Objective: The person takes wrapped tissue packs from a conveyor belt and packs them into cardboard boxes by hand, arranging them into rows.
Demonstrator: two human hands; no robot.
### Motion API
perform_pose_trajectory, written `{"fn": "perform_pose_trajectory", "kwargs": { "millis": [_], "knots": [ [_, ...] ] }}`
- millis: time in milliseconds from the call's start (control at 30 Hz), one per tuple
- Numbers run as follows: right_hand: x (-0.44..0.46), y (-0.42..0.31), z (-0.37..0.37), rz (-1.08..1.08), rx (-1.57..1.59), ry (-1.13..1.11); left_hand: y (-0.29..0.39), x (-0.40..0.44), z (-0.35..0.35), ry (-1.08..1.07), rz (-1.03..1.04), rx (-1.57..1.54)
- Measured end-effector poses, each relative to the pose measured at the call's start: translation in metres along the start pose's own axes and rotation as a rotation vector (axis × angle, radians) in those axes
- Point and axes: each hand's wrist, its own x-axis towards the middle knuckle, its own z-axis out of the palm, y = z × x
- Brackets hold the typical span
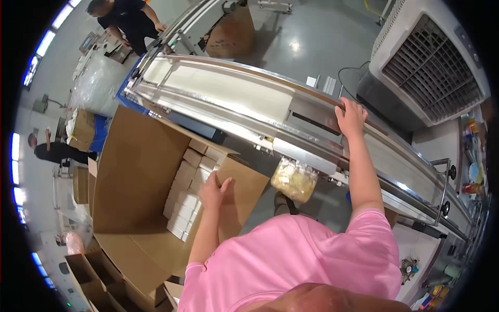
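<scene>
My left hand (210, 192) is over the inner side of a large open cardboard carton (130, 177), its thumb apart from the fingers. Under and beside it, rows of small white boxes (182, 205) fill part of the carton. Whether the fingertips touch a box is hard to see. My right hand (352, 118) rests on the far side rail of a long conveyor (223, 93), thumb and fingers apart, with nothing seen in it. The pale belt runs past both hands, and its dark gap (314, 123) lies just left of my right hand.
A clear bag of yellowish material (294, 180) hangs under the conveyor's near side. An air cooler (426, 62) stands beyond the belt. Empty divided cartons (99, 275) are at lower left. One person (127, 21) stands at the conveyor's far end, another (60, 151) at left.
</scene>
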Motion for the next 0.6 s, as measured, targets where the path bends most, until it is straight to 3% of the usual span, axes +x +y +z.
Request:
{"fn": "perform_pose_trajectory", "kwargs": {
  "millis": [67,100,167,267,300,367,400,500,600],
  "knots": [
    [0.001,-0.007,-0.009,0.037,-0.038,-0.086,-0.018,-0.014,0.005,0.086,0.077,-0.067],
    [0.002,-0.004,-0.006,-0.021,-0.072,-0.025,-0.026,-0.03,0.007,0.123,0.102,-0.1],
    [-0.005,0.012,0.011,-0.132,-0.131,0.069,-0.033,-0.073,-0.015,0.095,0.01,0.028],
    [-0.028,0.013,0.001,-0.116,-0.16,-0.026,-0.062,-0.138,-0.031,0.051,-0.125,0.259],
    [-0.047,0.012,-0.006,-0.14,-0.107,-0.11,-0.071,-0.156,-0.042,0.035,-0.169,0.322],
    [-0.085,0.009,-0.036,-0.159,-0.008,-0.268,-0.086,-0.172,-0.066,-0.252,-0.375,0.21],
    [-0.105,-0.007,-0.061,-0.135,-0.081,-0.421,-0.1,-0.176,-0.062,-0.259,-0.41,0.188],
    [-0.124,0.011,-0.057,-0.276,-0.052,-0.265,-0.126,-0.176,-0.045,-0.171,-0.42,0.093],
    [-0.117,-0.006,-0.064,-0.136,-0.152,-0.419,-0.123,-0.171,-0.035,-0.052,-0.43,0.231]
  ]
}}
